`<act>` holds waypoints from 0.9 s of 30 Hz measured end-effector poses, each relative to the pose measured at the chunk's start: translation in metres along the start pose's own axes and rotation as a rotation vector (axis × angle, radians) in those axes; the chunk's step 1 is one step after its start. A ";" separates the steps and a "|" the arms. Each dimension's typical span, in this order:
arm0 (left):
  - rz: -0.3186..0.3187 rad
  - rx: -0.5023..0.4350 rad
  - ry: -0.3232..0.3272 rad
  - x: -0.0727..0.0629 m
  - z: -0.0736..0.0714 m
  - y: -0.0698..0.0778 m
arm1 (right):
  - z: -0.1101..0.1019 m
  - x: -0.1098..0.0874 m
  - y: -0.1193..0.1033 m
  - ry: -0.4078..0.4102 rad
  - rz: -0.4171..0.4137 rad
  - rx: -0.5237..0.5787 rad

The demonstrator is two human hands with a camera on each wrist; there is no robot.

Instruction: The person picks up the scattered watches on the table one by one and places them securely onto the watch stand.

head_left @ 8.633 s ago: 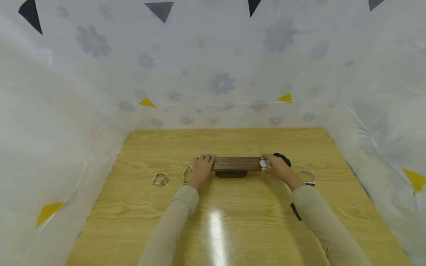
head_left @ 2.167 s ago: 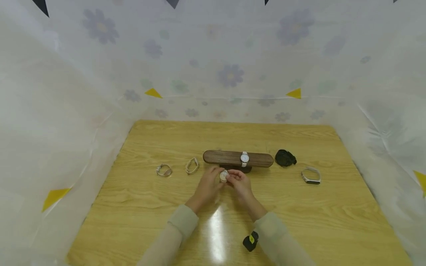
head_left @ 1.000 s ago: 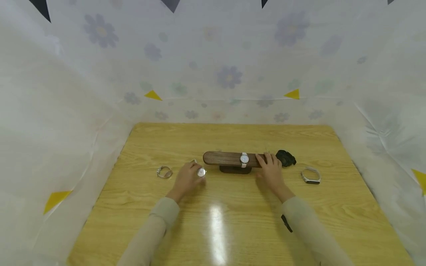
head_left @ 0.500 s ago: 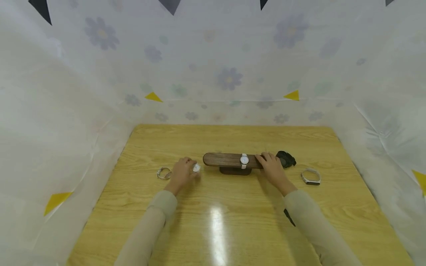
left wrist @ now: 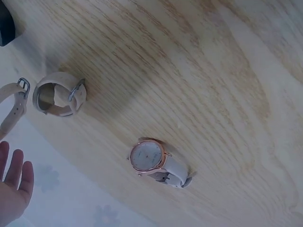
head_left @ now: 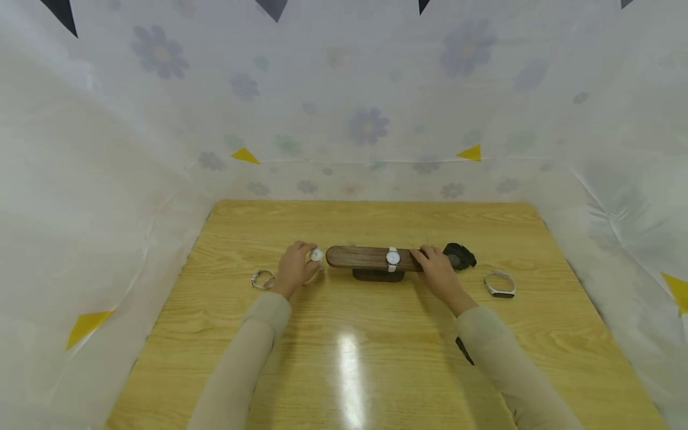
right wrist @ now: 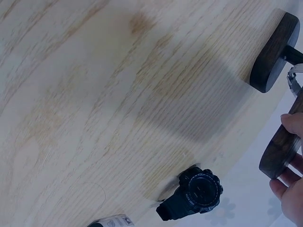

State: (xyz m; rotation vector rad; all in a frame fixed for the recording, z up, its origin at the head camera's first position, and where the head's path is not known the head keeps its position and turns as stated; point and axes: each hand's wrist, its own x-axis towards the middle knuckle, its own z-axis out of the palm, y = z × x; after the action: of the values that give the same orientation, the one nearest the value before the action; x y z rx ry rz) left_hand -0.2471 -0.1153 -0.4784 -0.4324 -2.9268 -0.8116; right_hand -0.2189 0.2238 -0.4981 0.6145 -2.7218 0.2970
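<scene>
In the head view my left hand (head_left: pixel 294 269) holds a white-dialled wristwatch (head_left: pixel 316 255) just off the left end of a dark wooden watch stand (head_left: pixel 355 257). Its pale buckled strap (left wrist: pixel 13 106) shows at the edge of the left wrist view, though the grip itself is mostly out of that frame. My right hand (head_left: pixel 441 276) grips the right end of the stand's bar, thumb on the near side in the right wrist view. A white-strapped watch (head_left: pixel 393 258) sits around the bar, right of its middle. Another pale-strapped watch (left wrist: pixel 59 94) stands on the table, mostly hidden behind my left hand in the head view.
A rose-gold watch (left wrist: pixel 147 156) lies left of my left hand. Beyond my right hand are a black sports watch (right wrist: pixel 201 191) and a pale fitness band (head_left: pixel 501 284). A black object (head_left: pixel 464 351) is partly covered by the right sleeve. White sheeting surrounds the table (head_left: pixel 301 370).
Both hands held the watch before the stand about two seconds ago. The left hand has since carried it left, then slightly away from me. The right hand has moved to the bar's right end.
</scene>
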 end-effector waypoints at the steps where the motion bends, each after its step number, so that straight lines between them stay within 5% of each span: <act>1: -0.002 0.006 -0.010 0.002 0.000 0.001 | 0.001 0.000 0.000 0.004 0.001 0.009; 6: -0.010 0.028 -0.061 0.008 0.000 0.007 | 0.003 -0.001 0.000 0.014 0.006 0.038; 18: 0.011 -0.053 -0.054 0.014 0.010 0.011 | -0.001 -0.001 -0.002 0.011 0.022 0.088; 27: -0.006 -0.223 -0.091 0.015 0.016 0.012 | 0.000 0.001 0.000 0.016 0.000 0.080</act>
State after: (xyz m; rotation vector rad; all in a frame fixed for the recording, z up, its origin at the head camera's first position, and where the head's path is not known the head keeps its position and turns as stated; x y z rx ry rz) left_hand -0.2579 -0.0932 -0.4836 -0.4877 -2.9316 -1.1550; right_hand -0.2198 0.2234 -0.4978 0.6311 -2.7059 0.4103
